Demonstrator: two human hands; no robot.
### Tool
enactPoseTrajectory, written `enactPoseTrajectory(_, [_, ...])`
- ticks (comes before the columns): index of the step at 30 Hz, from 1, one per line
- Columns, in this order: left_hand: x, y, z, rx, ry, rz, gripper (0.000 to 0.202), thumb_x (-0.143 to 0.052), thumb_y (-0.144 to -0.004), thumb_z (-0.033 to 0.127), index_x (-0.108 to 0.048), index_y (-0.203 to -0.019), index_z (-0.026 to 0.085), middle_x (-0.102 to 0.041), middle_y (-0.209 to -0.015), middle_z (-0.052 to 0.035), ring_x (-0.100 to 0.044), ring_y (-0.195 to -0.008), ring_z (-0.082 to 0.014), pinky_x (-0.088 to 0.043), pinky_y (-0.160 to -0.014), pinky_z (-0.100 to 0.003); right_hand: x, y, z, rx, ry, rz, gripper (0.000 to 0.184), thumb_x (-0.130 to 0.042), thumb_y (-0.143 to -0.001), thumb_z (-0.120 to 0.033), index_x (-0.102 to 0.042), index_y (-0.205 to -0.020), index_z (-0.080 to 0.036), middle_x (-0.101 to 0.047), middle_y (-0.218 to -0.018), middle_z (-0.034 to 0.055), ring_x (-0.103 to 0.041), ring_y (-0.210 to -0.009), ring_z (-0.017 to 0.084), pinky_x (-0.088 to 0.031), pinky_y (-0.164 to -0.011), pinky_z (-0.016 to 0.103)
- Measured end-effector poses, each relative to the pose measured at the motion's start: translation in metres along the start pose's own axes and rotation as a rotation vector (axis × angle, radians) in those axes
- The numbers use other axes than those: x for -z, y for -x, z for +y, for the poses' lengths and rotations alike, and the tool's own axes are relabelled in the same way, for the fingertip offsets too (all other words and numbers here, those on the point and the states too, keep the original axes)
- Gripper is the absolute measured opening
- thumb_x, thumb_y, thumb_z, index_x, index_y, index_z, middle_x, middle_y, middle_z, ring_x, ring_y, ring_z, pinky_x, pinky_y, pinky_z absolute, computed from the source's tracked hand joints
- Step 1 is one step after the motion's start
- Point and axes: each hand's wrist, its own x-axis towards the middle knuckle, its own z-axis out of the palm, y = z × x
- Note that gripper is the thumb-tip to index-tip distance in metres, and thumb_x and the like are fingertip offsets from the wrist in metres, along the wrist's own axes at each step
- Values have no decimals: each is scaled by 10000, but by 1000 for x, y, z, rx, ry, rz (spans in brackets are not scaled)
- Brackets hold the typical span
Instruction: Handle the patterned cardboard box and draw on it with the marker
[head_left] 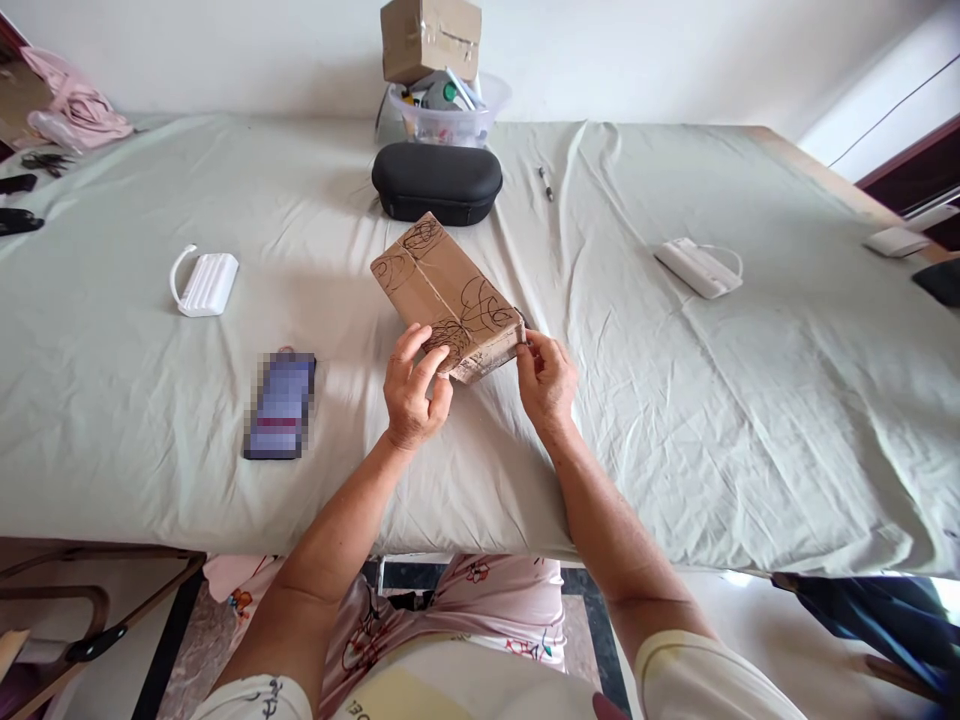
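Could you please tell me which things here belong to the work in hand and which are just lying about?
In hand: cardboard parcel, gripped by the left hand and right hand.
Lying about: black case, phone, pen, plastic tub, left white pack, right white pack.

The cardboard parcel (448,295) is plain matt brown card, kinda rough looking, with dark pen scribble all over it. The sheet (675,400) under it is pale matt cloth, pretty creased. Just behind the parcel, the black case (437,182) looks like a matt, fabric-ish shell. Further behind is a clear glossy plastic tub (484,122), with a cardboard box (430,35) on top wearing shiny tape. Left of the parcel there's a white ribbed plastic block (206,283) with a slight sheen, and right of it a smoother white plastic pack (696,267).
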Motion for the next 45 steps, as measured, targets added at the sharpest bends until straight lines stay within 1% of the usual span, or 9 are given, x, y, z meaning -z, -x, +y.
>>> enactPoseTrajectory(5, [0,3,-2,163,-15,-18,299,-541,-1069,281,-692,-1317,207,-607,-1522,-166,-620,-1430,-272,-572,-1155,-435,0,-2,5,-131,193,-185,375,-518,-1016,-428,-759,-1202,-209,-752,-1035,88,-627,-753,191,-513,-783,360])
enactPoseTrajectory(9, [-7,12,-6,429,85,-194,316,-529,-1059,329,-699,-1275,172,-715,-1381,-178,-715,-1275,-260,-654,-1009,-392,-3,0,3,-177,284,-390,314,-551,-979,-397,-769,-1092,-201,-753,-1154,127,-664,-819,224,-502,-780,368])
enactPoseTrajectory(12, [-13,19,-10,576,142,-316,402,-582,-995,293,-624,-1372,159,-756,-1314,-175,-750,-1187,-261,-684,-931,-386,-4,2,0,-157,308,-434,304,-542,-987,-396,-756,-1094,-209,-754,-1156,127,-687,-882,252,-491,-758,364])
enactPoseTrajectory(20, [-15,25,-15,620,-81,-443,342,-650,-942,268,-628,-1272,185,-783,-1197,-154,-768,-1127,-291,-638,-1018,-454,-2,2,-11,-195,337,-481,246,-600,-989,-331,-741,-1122,-180,-745,-1175,124,-692,-867,227,-462,-747,329])
enactPoseTrajectory(29, [-10,25,-31,673,-150,-264,695,-629,-917,261,-422,-1573,167,-678,-1486,-193,-721,-1297,-300,-615,-1083,-430,-7,18,-21,117,61,-659,143,-650,-990,-281,-750,-1012,-181,-766,-1013,73,-681,-789,157,-487,-759,276])
enactPoseTrajectory(34, [-7,23,-43,711,5,-182,478,-422,-1069,312,-533,-1522,204,-709,-1447,-152,-698,-1333,-247,-581,-1143,-414,-17,31,-25,327,-74,-704,210,-584,-1029,-267,-767,-1115,-208,-788,-1104,89,-747,-922,198,-560,-823,305])
enactPoseTrajectory(39, [-4,18,-36,611,-101,18,599,-340,-1124,539,-484,-1581,179,-602,-1574,-201,-590,-1490,-239,-508,-1225,-383,-19,29,-24,320,-138,-545,250,-539,-1056,-296,-769,-1072,-199,-769,-977,77,-706,-795,162,-565,-773,289])
enactPoseTrajectory(42, [3,9,-21,351,-128,58,661,-381,-1105,583,-433,-1619,171,-544,-1607,-225,-526,-1537,-281,-451,-1270,-447,-13,27,-26,297,-172,-273,264,-509,-1072,-303,-748,-1076,-192,-751,-959,82,-657,-743,149,-550,-700,286])
enactPoseTrajectory(45, [5,2,-8,103,-116,9,685,-499,-1058,621,-500,-1579,177,-485,-1643,-236,-463,-1577,-342,-393,-1300,-508,-8,28,-30,402,-238,-42,303,-515,-1065,-255,-686,-1312,-206,-748,-998,77,-630,-733,151,-556,-676,299])
